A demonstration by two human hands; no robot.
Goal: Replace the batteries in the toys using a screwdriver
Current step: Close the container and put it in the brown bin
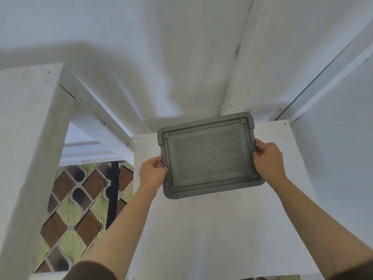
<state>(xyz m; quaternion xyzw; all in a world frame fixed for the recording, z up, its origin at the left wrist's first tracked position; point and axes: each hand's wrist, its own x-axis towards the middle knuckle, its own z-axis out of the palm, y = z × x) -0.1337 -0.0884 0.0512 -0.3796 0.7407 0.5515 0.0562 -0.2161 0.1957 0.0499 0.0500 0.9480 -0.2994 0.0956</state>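
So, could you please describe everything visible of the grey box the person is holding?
The grey box shows only its top: a rectangular, matt grey plastic frame with rounded corners, raised ribs along the edges and a paler, patterned centre panel. It lies slightly rotated over the white shelf. The left hand grips its left edge, the right hand its right edge; whether it rests on the shelf is unclear.

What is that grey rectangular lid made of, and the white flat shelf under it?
The grey rectangular lid looks like moulded plastic, matte: raised ribs, rounded corners, and a frosted, patterned middle panel. The white flat shelf seems to be painted wood, matte: small fastener dots near its corners, though it could be laminate board.
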